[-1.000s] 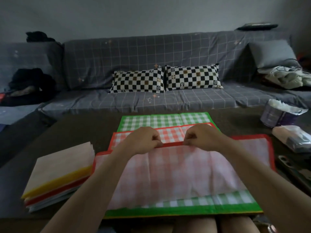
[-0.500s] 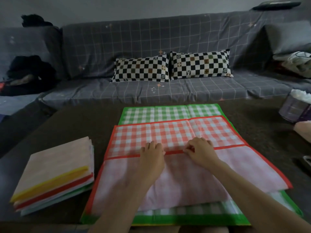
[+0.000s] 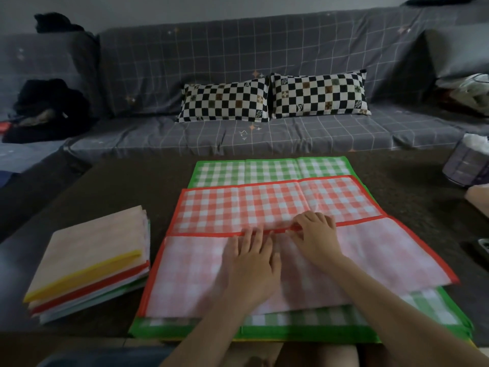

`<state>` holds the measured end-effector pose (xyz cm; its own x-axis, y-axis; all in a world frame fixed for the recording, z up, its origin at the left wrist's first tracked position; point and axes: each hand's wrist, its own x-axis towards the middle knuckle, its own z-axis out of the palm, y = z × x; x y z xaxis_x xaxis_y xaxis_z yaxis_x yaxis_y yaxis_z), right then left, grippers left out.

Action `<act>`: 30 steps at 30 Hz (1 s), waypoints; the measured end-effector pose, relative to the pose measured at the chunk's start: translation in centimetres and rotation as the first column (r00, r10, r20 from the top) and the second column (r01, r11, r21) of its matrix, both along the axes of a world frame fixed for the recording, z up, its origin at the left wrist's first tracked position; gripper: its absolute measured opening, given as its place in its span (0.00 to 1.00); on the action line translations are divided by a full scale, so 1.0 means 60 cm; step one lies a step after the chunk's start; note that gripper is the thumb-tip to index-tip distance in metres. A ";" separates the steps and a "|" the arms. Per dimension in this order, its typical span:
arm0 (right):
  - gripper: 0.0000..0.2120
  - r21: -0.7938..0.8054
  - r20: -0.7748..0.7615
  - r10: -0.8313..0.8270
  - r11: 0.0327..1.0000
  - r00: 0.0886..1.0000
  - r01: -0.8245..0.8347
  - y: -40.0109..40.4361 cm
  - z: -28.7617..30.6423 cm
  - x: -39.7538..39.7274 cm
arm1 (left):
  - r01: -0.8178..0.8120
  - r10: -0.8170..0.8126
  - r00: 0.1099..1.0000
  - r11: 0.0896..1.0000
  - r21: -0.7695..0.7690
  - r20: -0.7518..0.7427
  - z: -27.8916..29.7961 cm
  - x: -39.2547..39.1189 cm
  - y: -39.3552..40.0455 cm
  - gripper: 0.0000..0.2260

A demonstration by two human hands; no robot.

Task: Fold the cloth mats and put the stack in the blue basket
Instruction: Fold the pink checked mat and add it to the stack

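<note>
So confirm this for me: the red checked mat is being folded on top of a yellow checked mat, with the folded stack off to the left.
Not quite. The head view shows the red checked mat lying on a green checked mat, not a yellow one. The folded stack is indeed off to the left.

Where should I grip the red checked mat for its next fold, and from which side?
Probably pinch the short left edge of the red checked mat, coming from the left. It lies flat, folded toward the far side into a wide strip on the green checked mat, with left hand flat and right hand at the border.
</note>
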<state>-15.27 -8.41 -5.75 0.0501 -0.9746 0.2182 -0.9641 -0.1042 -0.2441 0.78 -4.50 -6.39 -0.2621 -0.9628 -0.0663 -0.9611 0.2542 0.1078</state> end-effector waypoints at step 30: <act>0.27 0.291 -0.157 -0.151 0.937 0.976 0.192 0.073 0.003 -0.160 | -0.007 0.008 1.000 0.999 -0.042 0.015 0.002 -0.003 0.008 0.25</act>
